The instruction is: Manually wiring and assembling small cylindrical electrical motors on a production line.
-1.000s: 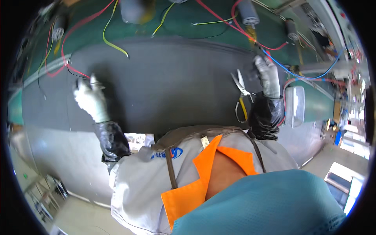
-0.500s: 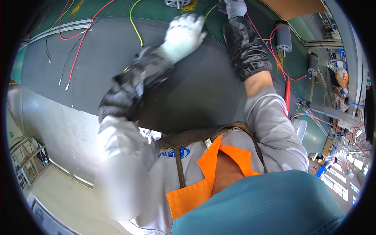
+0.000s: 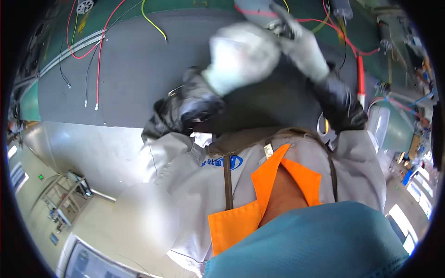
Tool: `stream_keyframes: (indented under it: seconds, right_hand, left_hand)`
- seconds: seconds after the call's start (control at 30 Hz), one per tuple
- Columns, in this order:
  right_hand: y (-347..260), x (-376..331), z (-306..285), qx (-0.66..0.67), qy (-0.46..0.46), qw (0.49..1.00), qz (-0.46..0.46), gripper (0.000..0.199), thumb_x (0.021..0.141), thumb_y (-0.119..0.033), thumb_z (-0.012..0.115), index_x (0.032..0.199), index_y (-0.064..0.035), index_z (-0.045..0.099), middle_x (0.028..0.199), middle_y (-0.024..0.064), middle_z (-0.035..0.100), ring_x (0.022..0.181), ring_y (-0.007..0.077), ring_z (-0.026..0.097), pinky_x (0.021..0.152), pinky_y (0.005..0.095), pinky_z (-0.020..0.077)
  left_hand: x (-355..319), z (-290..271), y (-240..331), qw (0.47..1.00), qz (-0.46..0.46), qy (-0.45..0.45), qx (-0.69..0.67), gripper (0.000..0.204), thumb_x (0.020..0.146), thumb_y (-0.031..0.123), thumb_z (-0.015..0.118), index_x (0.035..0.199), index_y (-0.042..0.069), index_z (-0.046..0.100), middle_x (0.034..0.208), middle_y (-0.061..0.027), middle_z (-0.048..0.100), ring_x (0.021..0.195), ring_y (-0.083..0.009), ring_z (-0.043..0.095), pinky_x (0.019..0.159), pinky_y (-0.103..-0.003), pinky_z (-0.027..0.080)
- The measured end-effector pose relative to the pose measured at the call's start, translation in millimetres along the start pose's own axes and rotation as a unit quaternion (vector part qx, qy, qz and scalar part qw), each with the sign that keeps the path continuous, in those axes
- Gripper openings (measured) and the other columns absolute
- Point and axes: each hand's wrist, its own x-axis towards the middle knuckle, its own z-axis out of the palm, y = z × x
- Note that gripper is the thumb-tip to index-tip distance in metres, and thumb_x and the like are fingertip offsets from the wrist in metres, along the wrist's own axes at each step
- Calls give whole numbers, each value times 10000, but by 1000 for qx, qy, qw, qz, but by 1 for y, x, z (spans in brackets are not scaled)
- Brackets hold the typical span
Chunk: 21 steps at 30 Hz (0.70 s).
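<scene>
My right hand, in a white glove, is closed at the end of a grey cylindrical motor. Its fingers lie around a dark, metallic part there, partly hidden and blurred. Just left of it is my left hand, also gloved in white, raised near the motor; motion smears its fingers, so its grip cannot be told. Across the motor runs a red wire. Both hands are above the dark grey mat, and black sleeve covers wrap both forearms.
Loose red, black and yellow-green wires lie on the mat's left half. Further motors stand on the green surface, at upper left and upper right. A red-handled tool and a tape roll are at right.
The motor that stood at the top middle is now up between my hands. My right hand has come back toward me, and my left hand has moved right to meet it. The view has shifted.
</scene>
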Motion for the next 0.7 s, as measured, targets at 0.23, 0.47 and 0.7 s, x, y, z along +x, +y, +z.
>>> stream_keyframes:
  seconds: [0.23, 0.47, 0.7]
  right_hand:
    - [-19, -159, 35, -261, -75, 958, -91, 682, 878, -19, 691, 1518, -169, 510, 1337, 72, 682, 767, 279, 683, 737, 340, 558]
    - [-25, -102, 25, -499, 42, 847, -181, 602, 916, -70, 591, 1509, -87, 489, 977, 165, 720, 726, 312, 684, 728, 457, 572]
    - [-27, -111, -12, 192, -176, 963, 76, 422, 926, -151, 648, 1348, -122, 646, 896, 76, 632, 799, 144, 628, 738, 304, 506]
  left_hand:
    - [-41, 1, 6, 990, -64, -17, 124, 530, 893, 137, 646, 1376, -51, 535, 1369, -260, 559, 1290, -464, 520, 1121, -534, 403]
    - [-39, -6, 15, 993, -74, -30, 88, 408, 955, 77, 585, 1338, -60, 562, 1348, -251, 590, 1308, -431, 526, 1139, -486, 400]
    - [-64, -75, -3, 704, -647, -130, -262, 423, 1118, 420, 427, 1293, 91, 625, 1044, 0, 656, 867, -115, 611, 774, -301, 538]
